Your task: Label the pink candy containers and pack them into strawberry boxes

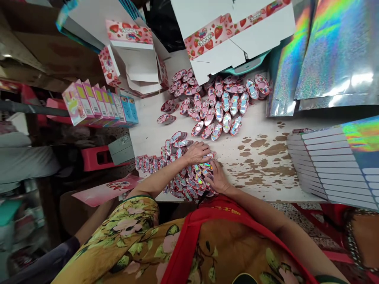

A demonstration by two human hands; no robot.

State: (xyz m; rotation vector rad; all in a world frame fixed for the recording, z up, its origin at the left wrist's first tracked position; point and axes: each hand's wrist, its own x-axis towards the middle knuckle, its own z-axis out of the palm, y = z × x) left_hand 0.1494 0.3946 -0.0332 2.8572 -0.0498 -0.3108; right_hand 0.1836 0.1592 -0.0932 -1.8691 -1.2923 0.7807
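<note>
In front of me lies a dense pile of small oval packs [186,181], pink and strawberry-printed with shiny silver ends. My left hand [197,153] rests over the pile's upper right side, its fingers stretched across the packs. Close beside it, my right hand [219,177] touches the pile's right edge, with thumb and fingers apart. Neither hand shows a pack clearly enclosed in its fingers. A second group of the same packs [219,110] stands farther back on the white table [260,157], whose surface is worn to brown in patches.
Strawberry-printed cartons [142,67] and flattened white card [219,51] are at the back. Holographic sheets [334,59] lie back right, with stacked white-edged card [328,161] below. Pink and blue boxes [97,104] line the left; a red stool [96,157] stands beyond the edge.
</note>
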